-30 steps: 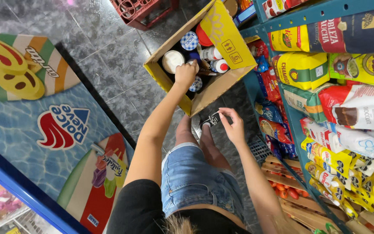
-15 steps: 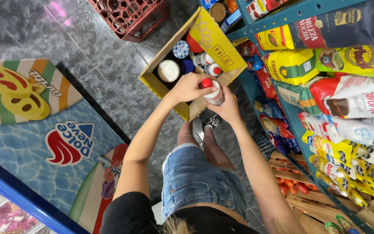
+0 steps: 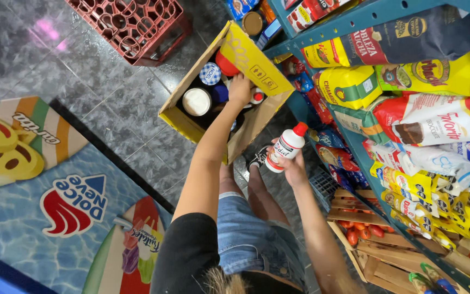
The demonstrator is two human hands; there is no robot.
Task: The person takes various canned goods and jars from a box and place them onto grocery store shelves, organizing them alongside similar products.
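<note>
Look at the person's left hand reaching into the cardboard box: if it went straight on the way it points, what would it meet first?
Probably the red-capped items packed in the cardboard box. The left hand points down into it, just beside a small red-and-white bottle. Depth is unclear, so the yellow flap close above could touch first.

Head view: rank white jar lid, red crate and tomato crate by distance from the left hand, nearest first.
From the left hand, reaching into the cardboard box:
1. White jar lid: inside the box, just beside the hand, toward the tiled floor.
2. Red crate: on the floor beyond the box, top of the picture.
3. Tomato crate: under the shelves, lower right, clearly farthest.
</note>
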